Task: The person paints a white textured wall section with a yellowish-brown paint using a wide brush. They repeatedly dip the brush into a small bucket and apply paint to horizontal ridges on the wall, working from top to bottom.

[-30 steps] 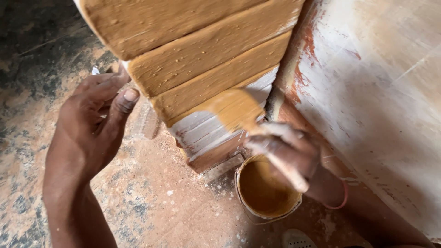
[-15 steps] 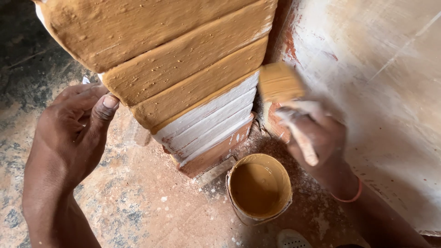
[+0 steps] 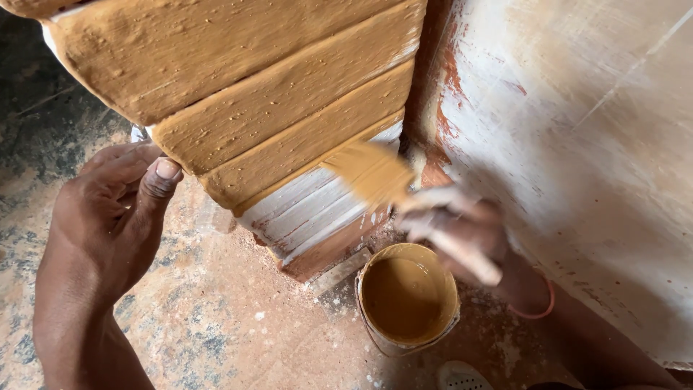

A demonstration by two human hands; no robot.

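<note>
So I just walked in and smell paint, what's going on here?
A person is painting a stepped column base ochre. The right hand holds a paintbrush, blurred with motion, at the edge where the ochre bands meet the lower white bands, which are unpainted. The left hand rests against the base's left side. A small bucket of the same paint stands on the floor below, beside a whitish wall.
</note>
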